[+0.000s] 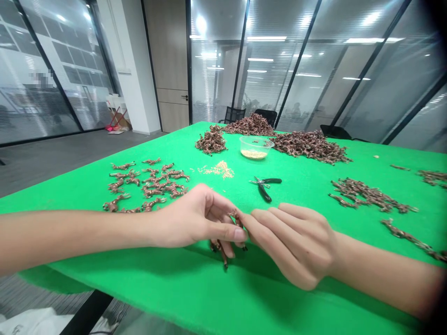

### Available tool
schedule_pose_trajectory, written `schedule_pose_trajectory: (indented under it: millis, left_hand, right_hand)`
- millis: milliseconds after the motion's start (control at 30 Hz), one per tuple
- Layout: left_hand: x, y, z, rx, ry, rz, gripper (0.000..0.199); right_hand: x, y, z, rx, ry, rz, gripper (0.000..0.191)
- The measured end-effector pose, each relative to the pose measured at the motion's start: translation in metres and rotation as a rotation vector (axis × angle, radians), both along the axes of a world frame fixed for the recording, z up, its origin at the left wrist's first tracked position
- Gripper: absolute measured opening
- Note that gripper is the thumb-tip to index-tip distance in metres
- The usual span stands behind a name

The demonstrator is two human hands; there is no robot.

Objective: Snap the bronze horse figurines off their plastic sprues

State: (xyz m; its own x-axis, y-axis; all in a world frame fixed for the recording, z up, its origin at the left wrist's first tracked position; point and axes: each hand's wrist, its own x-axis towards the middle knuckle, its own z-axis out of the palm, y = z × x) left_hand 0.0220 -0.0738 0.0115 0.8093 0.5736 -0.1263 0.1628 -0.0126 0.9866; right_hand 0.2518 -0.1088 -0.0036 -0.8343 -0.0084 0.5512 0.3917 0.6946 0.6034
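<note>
My left hand (195, 218) and my right hand (293, 244) meet above a green-covered table (209, 298). Between them is a small brown twisted figure (220, 253), its thin legs hanging below my left fingers. My left thumb and fingers pinch it, and my right fingertips press against its top, which is partly hidden. Black-handled pliers (264, 186) lie open just beyond my hands. Loose brown figures (146, 184) are spread out beyond my left hand, and more (370, 195) lie to the right, beyond my right hand.
Large heaps of brown figures (310, 146) stand along the far table edge, beside a clear plastic bowl (256, 141) holding beige grains. Spilled grains (220, 170) lie near the middle. Black chairs (233, 114) and glass walls stand behind the table, and the floor lies to the left.
</note>
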Motion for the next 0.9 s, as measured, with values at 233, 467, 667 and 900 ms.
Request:
schedule_pose_trajectory:
  millis: [233,467,667,900]
  left_hand:
    - [-0.001,0.003,0.001,-0.021,0.018,-0.036,0.026]
    - [0.000,0.005,0.001,-0.035,0.027,-0.062,0.029]
    - [0.000,0.002,0.002,-0.034,0.026,-0.033,0.028]
    - [0.001,-0.009,0.001,0.129,-0.018,0.064,0.016]
  right_hand:
    - [-0.002,0.002,0.001,0.067,-0.020,-0.011,0.031]
    - [-0.005,0.003,0.005,0.136,-0.058,-0.032,0.030]
    - [-0.006,0.005,0.003,0.115,-0.046,-0.037,0.030]
    - [-0.008,0.006,0.000,-0.025,0.062,-0.043,0.025]
